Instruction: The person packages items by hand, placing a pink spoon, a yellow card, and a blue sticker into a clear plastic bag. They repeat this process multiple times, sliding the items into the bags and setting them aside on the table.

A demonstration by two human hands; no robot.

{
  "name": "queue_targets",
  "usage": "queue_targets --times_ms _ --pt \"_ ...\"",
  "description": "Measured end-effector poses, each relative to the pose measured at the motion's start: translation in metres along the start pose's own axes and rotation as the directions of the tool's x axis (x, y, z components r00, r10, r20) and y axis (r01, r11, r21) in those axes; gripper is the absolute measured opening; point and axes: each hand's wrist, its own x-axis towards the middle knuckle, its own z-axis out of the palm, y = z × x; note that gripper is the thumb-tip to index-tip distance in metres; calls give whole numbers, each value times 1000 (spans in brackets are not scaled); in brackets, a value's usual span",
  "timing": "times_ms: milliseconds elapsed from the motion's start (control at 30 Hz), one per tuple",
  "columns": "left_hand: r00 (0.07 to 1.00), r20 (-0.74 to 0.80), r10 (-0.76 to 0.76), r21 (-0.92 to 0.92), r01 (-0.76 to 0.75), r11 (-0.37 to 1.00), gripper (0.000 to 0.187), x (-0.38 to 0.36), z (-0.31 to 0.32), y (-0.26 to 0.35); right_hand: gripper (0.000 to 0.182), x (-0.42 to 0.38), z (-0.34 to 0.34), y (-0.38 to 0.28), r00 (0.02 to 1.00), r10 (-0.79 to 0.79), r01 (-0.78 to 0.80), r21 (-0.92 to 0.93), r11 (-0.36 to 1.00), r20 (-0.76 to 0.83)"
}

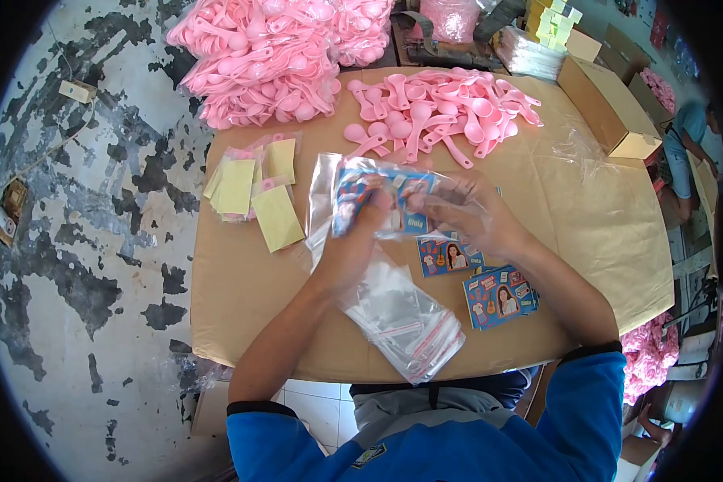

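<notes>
My left hand (360,233) is closed on the left side of a blue printed card (416,222) in a clear plastic bag (323,193). My right hand (478,215) is at the card's right side, its blurred fingers bent over the plastic; I cannot make out exactly what they pinch. Below my hands a stack of clear bags (414,333) lies on the brown paper. Right of it are blue cards in two piles, an upper one (450,257) and a lower one (500,297).
Loose pink spoons (438,112) lie at the table's back, beside large bags of pink spoons (265,64). Small packets with yellow paper (235,186) lie at the left. A cardboard box (606,104) stands back right. A person (687,149) is at the far right.
</notes>
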Motion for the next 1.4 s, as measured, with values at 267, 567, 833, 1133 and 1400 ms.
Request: queue_targets --times_ms 267,567,833,1133,1400 --pt "977 -79 200 98 -192 977 40 4 -14 -1 23 22 -40 2 943 -331 255 -545 799 -44" --pt "978 -102 185 4 -185 983 40 9 -14 10 21 35 -126 49 778 -625 -5 -997 81 -55" --pt "971 -183 155 -79 -172 982 43 12 -18 8 16 29 -76 11 763 -557 366 -492 790 -327" --pt "956 -264 127 -216 -187 958 43 19 -29 6 22 -6 -36 -33 977 -212 205 -386 900 24" --pt "985 -132 110 -274 -143 951 46 4 -4 -13 47 -13 -12 -27 932 -356 362 -173 916 66"
